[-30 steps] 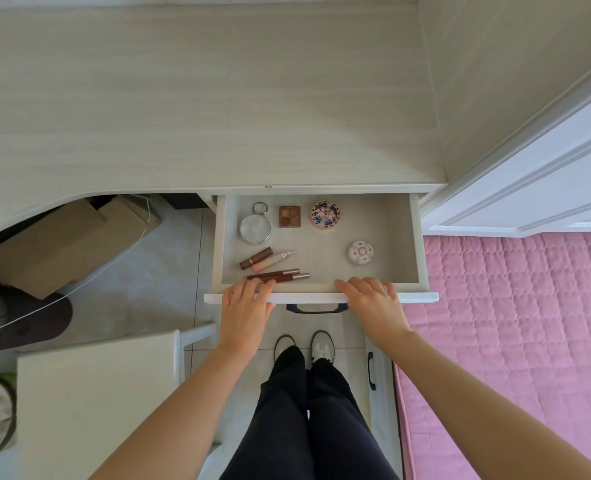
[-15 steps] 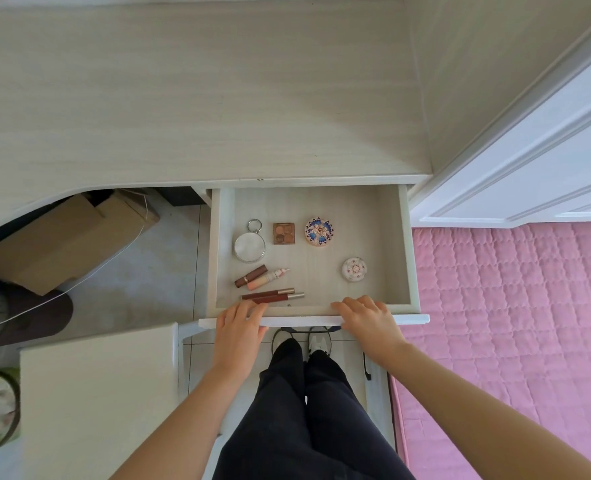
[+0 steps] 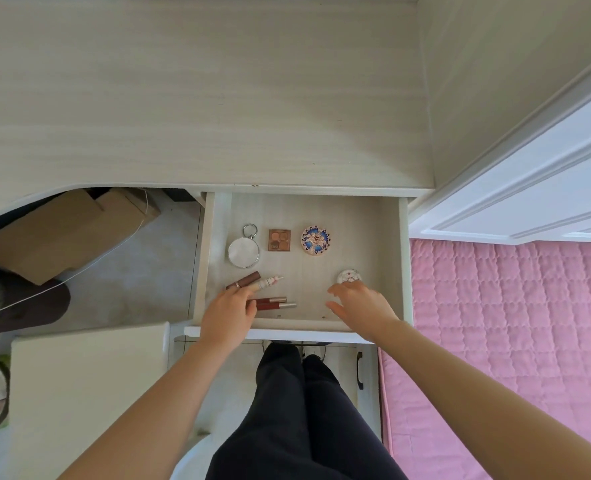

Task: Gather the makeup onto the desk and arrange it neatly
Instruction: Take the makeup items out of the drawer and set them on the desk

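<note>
Brown tubes (image 3: pixel 274 302) under left hand (image 3: pixel 226 315) (drawer (image 3: pixel 391 251) open).

The drawer (image 3: pixel 387 237) holds a mirror (image 3: pixel 244 252), palette (image 3: pixel 279 240), patterned compact (image 3: pixel 316 241), small jar (image 3: pixel 347 275) and tubes (image 3: pixel 273 301) (front left).

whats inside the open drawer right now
A round mirror, a square palette, a patterned compact, a small round pot and four tubes lie in the drawer. The left grip covers the tubes' near ends; the right grip hides part of the floor.
</note>
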